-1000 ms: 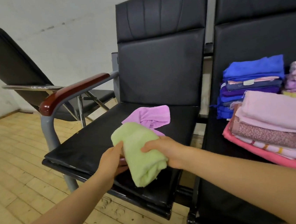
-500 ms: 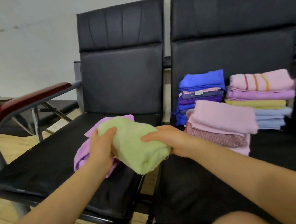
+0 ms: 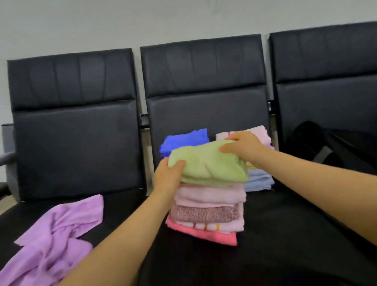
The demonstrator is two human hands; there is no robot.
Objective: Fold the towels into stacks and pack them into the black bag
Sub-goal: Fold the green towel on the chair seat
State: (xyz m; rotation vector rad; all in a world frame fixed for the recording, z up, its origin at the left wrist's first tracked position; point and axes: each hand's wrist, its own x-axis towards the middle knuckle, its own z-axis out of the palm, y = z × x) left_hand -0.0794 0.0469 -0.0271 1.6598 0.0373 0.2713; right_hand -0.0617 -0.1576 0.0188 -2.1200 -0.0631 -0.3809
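Black bench [image 3: 274, 238] fills my view now: my left hand [image 3: 166, 176] and right hand [image 3: 245, 146], clamped on the green towel [image 3: 210, 165], have brought it from lower left onto the centre stack [image 3: 207, 213] (black bag [image 3: 346, 149] waits right).

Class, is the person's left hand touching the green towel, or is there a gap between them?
Touching. The head view shows the left hand with its thumb curled over the near-left edge of the green towel, no gap between them.
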